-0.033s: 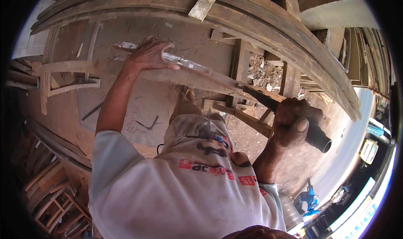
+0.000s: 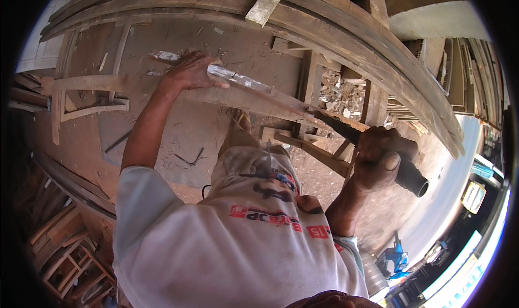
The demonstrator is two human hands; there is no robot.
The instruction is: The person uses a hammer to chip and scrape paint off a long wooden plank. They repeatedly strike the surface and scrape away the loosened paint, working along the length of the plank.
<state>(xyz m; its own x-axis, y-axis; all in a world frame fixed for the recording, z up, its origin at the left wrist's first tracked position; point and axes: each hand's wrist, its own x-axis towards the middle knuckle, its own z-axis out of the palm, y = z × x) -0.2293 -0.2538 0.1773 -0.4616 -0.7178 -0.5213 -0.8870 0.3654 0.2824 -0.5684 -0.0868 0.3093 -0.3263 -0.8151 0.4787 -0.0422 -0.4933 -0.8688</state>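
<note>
A long, narrow wooden board (image 2: 259,89) with whitish patches on its upper edge slants across the middle. My left hand (image 2: 190,73) is closed around its left part, the thumb on the near side. My right hand (image 2: 381,159) grips the thick, dark, tube-like handle of a tapering dark tool (image 2: 341,129), whose kind I cannot make out. The tool's narrow end points left and meets the board's right end, where exact contact is hard to see. The handle's hollow-looking end sticks out past my right hand.
Long timber beams (image 2: 335,32) run across the far side, with a short pale wood piece (image 2: 267,4) on top. Wooden trestle parts (image 2: 311,81) stand below them. Nails and a bent metal piece (image 2: 189,159) lie on the floor. Wooden frames (image 2: 70,273) stand at the lower left.
The thumb and fingers of my left hand have drawn together around the board; before, the thumb stood farther apart. My right hand and the dark tool have barely moved.
</note>
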